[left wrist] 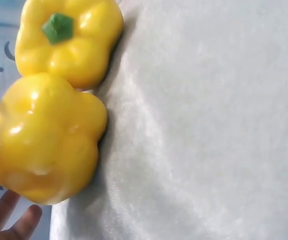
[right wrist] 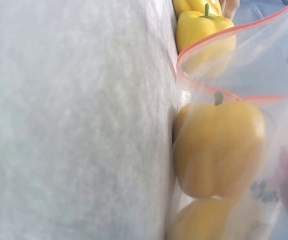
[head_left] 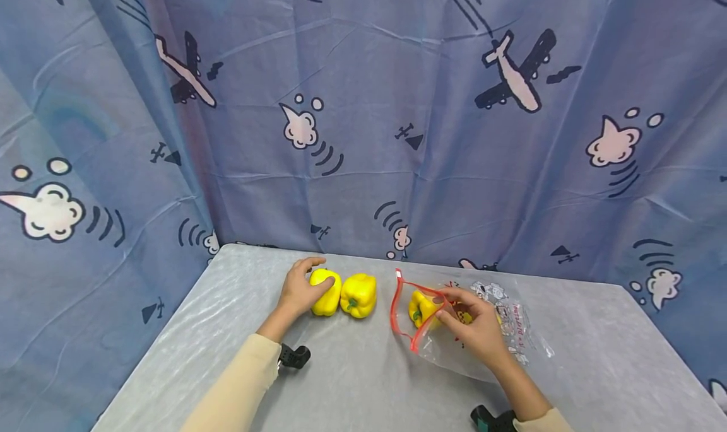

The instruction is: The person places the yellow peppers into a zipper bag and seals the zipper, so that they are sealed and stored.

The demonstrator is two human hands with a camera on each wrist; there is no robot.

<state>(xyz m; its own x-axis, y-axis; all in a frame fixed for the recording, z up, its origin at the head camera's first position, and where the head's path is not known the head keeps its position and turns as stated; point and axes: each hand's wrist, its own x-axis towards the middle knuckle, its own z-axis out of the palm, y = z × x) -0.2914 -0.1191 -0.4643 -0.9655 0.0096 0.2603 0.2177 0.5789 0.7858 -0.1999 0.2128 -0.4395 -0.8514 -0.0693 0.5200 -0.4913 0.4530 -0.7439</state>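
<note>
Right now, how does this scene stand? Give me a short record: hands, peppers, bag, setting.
Left hand: at the left pepper; firmness of grip unclear
Right hand: holds the bag near its opening
Loose peppers: left pepper and right pepper, yellow, side by side on the table
Bagged: one yellow pepper, part of another
Bag: clear, red-edged, open toward the loose pair
Backdrop: blue curtain

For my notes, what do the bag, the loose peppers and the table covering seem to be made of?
Bag: thin, clear plastic film; a pepper inside shows through it.
Loose peppers: smooth, glossy yellow surface with bright highlights; real or moulded plastic, I can't tell.
Table covering: creased and faintly sheened, possibly fabric or plastic sheeting.
</note>
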